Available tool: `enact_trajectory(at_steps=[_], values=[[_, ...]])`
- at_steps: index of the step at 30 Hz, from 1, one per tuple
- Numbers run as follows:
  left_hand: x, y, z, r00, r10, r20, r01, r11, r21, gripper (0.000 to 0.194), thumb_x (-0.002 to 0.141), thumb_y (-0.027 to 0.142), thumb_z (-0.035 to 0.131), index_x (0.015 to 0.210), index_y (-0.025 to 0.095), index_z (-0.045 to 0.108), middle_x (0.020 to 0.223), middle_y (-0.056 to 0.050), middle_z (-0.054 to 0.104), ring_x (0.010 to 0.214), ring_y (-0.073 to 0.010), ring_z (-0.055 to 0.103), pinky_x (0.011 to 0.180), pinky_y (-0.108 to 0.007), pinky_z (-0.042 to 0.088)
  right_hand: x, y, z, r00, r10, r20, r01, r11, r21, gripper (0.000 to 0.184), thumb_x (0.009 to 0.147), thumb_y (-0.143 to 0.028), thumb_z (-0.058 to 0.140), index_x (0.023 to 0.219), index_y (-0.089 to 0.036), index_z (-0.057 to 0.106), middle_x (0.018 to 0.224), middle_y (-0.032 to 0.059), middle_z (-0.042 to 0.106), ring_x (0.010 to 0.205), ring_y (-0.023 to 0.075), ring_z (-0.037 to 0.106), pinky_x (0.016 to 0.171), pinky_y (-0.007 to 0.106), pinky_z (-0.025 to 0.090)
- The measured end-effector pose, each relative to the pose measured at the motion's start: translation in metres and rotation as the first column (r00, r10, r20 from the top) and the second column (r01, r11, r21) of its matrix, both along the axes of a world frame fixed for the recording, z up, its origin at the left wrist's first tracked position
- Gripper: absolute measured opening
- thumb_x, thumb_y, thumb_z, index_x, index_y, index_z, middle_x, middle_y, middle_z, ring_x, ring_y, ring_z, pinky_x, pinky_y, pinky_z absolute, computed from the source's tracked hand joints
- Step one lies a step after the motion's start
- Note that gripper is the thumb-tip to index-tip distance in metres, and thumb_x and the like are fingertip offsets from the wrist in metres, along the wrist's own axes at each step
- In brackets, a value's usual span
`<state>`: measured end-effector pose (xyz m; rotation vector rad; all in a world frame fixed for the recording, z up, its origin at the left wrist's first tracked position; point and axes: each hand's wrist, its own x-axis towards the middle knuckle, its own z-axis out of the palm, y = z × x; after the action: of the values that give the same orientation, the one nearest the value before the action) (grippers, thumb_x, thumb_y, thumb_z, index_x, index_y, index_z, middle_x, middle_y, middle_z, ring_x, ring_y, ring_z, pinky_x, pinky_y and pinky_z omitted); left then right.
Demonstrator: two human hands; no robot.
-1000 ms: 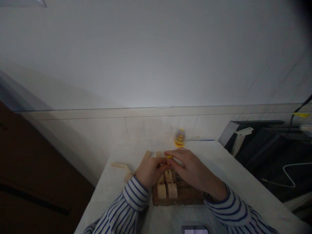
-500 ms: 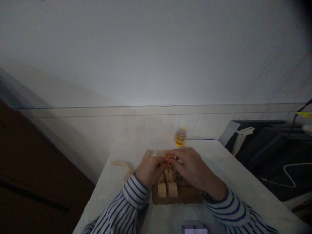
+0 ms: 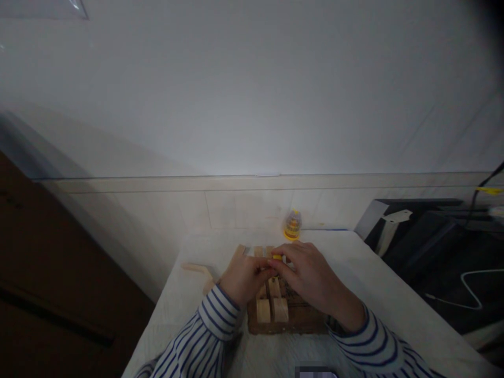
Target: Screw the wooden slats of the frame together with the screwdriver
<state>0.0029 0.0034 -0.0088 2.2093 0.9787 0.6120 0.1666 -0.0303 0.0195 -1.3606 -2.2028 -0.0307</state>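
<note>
Head view: above the brown rectangular wooden board [image 3: 305, 316], a small yellow piece [image 3: 277, 257], likely light, stiff and best pinched by its sides, sits in the right hand's [image 3: 309, 273] closed fingertip grip, the left hand's [image 3: 247, 277] hold being unclear.

Beyond the table's [image 3: 378, 294] right edge, we locate dark panels [image 3: 431, 252] and a white cable [image 3: 484, 272]; beyond its left edge, a brown panel [image 3: 59, 268]. Behind the far edge, we locate a pale wall [image 3: 252, 94].
</note>
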Motion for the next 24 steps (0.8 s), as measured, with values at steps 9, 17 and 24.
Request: enact_trajectory(at_steps=[9,17,24], values=[[0.0034,0.0002,-0.003,0.985,0.163,-0.055,-0.16,0.986,0.056,0.026,0.08,0.036,0.052,0.086,0.02,0.071,0.066,-0.001,0.065,0.061,-0.0143,0.055,0.055,-0.022,0.037,0.0018,0.0029,-0.0032,0.995,0.012,-0.094,-0.013,1.0,-0.006,0.022,0.084,-0.033,0.05,0.098,-0.02,0.061,0.092,0.0051,0.067,0.087,0.0199,0.06,0.078,0.037,0.044],[0.0039,0.0013,-0.0025,0.996,0.087,0.011,-0.087,0.996,-0.007,0.024,0.081,0.031,0.051,0.091,0.021,0.07,0.075,-0.002,0.068,0.066,-0.0146,0.057,0.062,-0.023,0.042,0.0078,0.0026,-0.0005,0.983,0.111,-0.144,-0.116,0.993,-0.022,0.025,0.084,-0.024,0.051,0.107,-0.018,0.06,0.101,0.0057,0.067,0.094,0.0186,0.058,0.085,0.036,0.042],[0.0038,0.0021,0.0008,0.996,0.081,0.022,-0.08,0.996,-0.041,0.024,0.08,0.029,0.053,0.095,0.019,0.069,0.075,-0.002,0.069,0.067,-0.0145,0.058,0.062,-0.023,0.042,0.0049,0.0047,-0.001,0.994,0.076,-0.083,-0.077,0.997,-0.01,0.023,0.086,-0.028,0.049,0.103,-0.02,0.062,0.097,0.0048,0.068,0.088,0.0193,0.06,0.081,0.037,0.043]])
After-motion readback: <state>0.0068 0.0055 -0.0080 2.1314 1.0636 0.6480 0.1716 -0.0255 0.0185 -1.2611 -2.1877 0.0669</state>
